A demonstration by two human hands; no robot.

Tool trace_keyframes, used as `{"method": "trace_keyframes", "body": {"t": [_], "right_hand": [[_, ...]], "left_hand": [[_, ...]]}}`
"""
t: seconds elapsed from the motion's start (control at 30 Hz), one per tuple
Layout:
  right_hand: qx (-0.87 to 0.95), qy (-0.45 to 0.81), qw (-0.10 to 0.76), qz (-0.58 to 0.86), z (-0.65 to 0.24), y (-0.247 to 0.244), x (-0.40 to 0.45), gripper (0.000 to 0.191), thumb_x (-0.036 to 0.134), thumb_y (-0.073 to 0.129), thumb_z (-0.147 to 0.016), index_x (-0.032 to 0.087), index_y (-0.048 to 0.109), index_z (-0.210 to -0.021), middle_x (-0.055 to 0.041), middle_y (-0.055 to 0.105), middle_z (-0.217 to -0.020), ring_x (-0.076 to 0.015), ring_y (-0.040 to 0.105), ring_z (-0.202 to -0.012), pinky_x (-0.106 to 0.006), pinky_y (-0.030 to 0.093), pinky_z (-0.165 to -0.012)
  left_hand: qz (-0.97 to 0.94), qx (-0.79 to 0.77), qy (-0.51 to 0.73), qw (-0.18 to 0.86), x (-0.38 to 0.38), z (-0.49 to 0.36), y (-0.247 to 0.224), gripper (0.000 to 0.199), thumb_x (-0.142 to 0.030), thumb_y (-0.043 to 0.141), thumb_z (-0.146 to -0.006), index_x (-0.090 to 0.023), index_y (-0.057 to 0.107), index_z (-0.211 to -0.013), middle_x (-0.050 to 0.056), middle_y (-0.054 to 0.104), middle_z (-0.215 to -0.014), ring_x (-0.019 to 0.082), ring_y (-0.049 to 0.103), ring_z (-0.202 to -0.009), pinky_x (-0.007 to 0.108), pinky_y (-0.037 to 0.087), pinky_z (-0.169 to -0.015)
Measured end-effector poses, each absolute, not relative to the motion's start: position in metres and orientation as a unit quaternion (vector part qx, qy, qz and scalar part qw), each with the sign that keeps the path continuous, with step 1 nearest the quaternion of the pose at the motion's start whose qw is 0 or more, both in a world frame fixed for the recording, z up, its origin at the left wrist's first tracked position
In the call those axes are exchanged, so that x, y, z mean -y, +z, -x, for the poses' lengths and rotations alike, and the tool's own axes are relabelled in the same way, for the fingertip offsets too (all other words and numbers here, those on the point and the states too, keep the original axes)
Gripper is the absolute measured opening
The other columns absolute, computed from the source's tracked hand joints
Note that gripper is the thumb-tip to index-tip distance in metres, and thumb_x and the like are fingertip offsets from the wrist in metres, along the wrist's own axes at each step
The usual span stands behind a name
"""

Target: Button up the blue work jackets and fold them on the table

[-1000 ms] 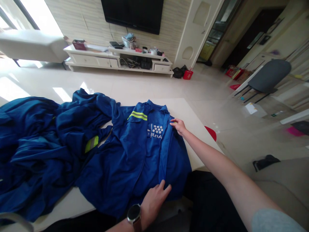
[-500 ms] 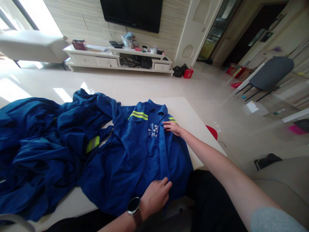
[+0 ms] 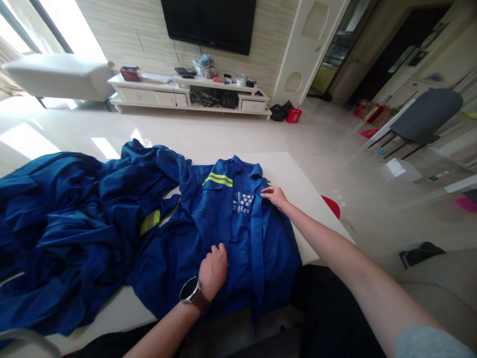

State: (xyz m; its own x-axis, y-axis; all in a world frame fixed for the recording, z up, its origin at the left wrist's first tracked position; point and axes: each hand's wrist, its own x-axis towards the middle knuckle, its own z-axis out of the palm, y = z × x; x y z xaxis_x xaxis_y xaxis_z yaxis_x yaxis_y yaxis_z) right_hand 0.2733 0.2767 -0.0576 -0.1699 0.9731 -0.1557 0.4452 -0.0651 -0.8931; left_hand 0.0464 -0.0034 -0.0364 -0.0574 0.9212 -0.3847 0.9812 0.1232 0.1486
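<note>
A blue jacket (image 3: 212,223) with yellow-and-grey reflective bands lies on a white table (image 3: 298,199), collar away from me. Its front is parted, with a white print showing inside. My right hand (image 3: 275,197) pinches the right front edge near the chest. On the left front panel, near the opening, rests my left hand (image 3: 214,268), wearing a watch on its wrist; its fingers are curled and partly hidden, and what they hold cannot be made out. More blue clothing (image 3: 82,214) is heaped left of the jacket, touching it.
Beyond the table stand a low white cabinet (image 3: 152,95) with small items and a grey bench (image 3: 59,74). A red stool (image 3: 331,206) shows past the table's right edge. A grey chair (image 3: 428,117) is at the far right.
My left hand has moved left and farther up the jacket, from the right front edge to the left panel. My right hand's fingers have closed on the edge. The view has shifted slightly.
</note>
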Motion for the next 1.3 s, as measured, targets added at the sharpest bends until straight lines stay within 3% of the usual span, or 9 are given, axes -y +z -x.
{"method": "trace_keyframes", "body": {"t": [0.17, 0.33, 0.5, 0.7, 0.8, 0.93, 1.07, 1.2, 1.3], "right_hand": [[0.673, 0.443, 0.223, 0.550, -0.268, -0.058, -0.271, 0.035, 0.026, 0.078, -0.079, 0.016, 0.077, -0.112, -0.0103, 0.075, -0.107, -0.0236, 0.071, -0.101, -0.040, 0.055, -0.098], [0.740, 0.427, 0.167, 0.493, -0.261, -0.053, -0.259, 0.047, 0.021, 0.078, -0.079, 0.024, 0.073, -0.126, -0.0062, 0.068, -0.133, -0.0231, 0.063, -0.123, -0.039, 0.043, -0.115], [0.827, 0.327, 0.070, 0.451, -0.253, -0.052, -0.245, 0.063, 0.034, 0.071, -0.091, 0.024, 0.054, -0.151, -0.0110, 0.051, -0.153, -0.0288, 0.045, -0.143, -0.047, 0.032, -0.122], [0.853, 0.290, 0.007, 0.433, -0.240, -0.053, -0.238, 0.068, 0.041, 0.067, -0.094, 0.026, 0.045, -0.157, -0.0120, 0.051, -0.152, -0.0313, 0.044, -0.141, -0.047, 0.036, -0.118], [0.870, 0.265, -0.038, 0.414, -0.239, -0.048, -0.232, 0.068, 0.042, 0.065, -0.095, 0.034, 0.042, -0.158, -0.0084, 0.051, -0.153, -0.0316, 0.045, -0.139, -0.048, 0.037, -0.116], [0.879, 0.236, -0.056, 0.410, -0.236, -0.041, -0.224, 0.058, 0.043, 0.067, -0.094, 0.037, 0.053, -0.150, -0.0072, 0.048, -0.155, -0.0342, 0.042, -0.140, -0.054, 0.036, -0.114], [0.870, 0.246, 0.066, 0.422, -0.234, -0.032, -0.212, 0.045, 0.030, 0.061, -0.095, 0.024, 0.062, -0.140, -0.0093, 0.057, -0.145, -0.0272, 0.050, -0.133, -0.045, 0.038, -0.114], [0.828, 0.266, 0.209, 0.448, -0.246, -0.021, -0.164, 0.033, 0.029, 0.055, -0.096, 0.018, 0.063, -0.126, -0.0089, 0.065, -0.125, -0.0206, 0.061, -0.112, -0.030, 0.048, -0.095], [0.824, 0.260, 0.150, 0.482, -0.265, -0.019, -0.095, 0.022, 0.039, 0.057, -0.098, 0.020, 0.066, -0.095, -0.0050, 0.067, -0.096, -0.0183, 0.062, -0.087, -0.028, 0.047, -0.080]], "left_hand": [[-0.687, -0.685, -0.085, 0.227, 0.004, -0.035, -0.037, 0.039, -0.006, 0.033, -0.099, -0.007, 0.058, -0.130, 0.019, 0.069, -0.109, 0.026, 0.072, -0.097, 0.033, 0.055, -0.081], [-0.696, -0.668, -0.081, 0.252, 0.007, -0.029, -0.027, 0.030, -0.013, 0.039, -0.099, -0.013, 0.069, -0.102, 0.016, 0.072, -0.102, 0.028, 0.073, -0.093, 0.036, 0.056, -0.079], [-0.694, -0.658, -0.104, 0.272, 0.009, -0.026, -0.029, 0.028, -0.010, 0.045, -0.093, -0.012, 0.071, -0.102, 0.016, 0.074, -0.106, 0.029, 0.073, -0.099, 0.037, 0.056, -0.084], [-0.701, -0.640, -0.096, 0.298, 0.008, -0.025, -0.029, 0.022, -0.015, 0.051, -0.092, -0.013, 0.072, -0.099, 0.016, 0.075, -0.106, 0.030, 0.073, -0.099, 0.036, 0.056, -0.083], [-0.705, -0.636, -0.085, 0.302, 0.008, -0.025, -0.030, 0.020, -0.017, 0.053, -0.091, -0.014, 0.072, -0.098, 0.016, 0.075, -0.105, 0.031, 0.074, -0.099, 0.037, 0.056, -0.082], [-0.708, -0.634, -0.086, 0.301, 0.006, -0.022, -0.030, 0.020, -0.021, 0.056, -0.091, -0.014, 0.073, -0.098, 0.017, 0.075, -0.106, 0.032, 0.074, -0.099, 0.039, 0.056, -0.083], [-0.704, -0.600, -0.042, 0.378, -0.002, -0.015, -0.028, 0.023, -0.027, 0.055, -0.093, -0.017, 0.076, -0.092, 0.012, 0.077, -0.095, 0.025, 0.075, -0.087, 0.033, 0.055, -0.079], [-0.663, -0.577, 0.077, 0.470, -0.012, -0.002, -0.028, 0.041, -0.024, 0.039, -0.100, -0.022, 0.070, -0.127, 0.004, 0.078, -0.095, 0.015, 0.071, -0.071, 0.025, 0.054, -0.075], [-0.656, -0.644, 0.086, 0.384, -0.014, 0.018, -0.025, 0.039, -0.025, 0.045, -0.099, -0.021, 0.067, -0.131, 0.006, 0.076, -0.100, 0.017, 0.072, -0.082, 0.027, 0.054, -0.083]]}}
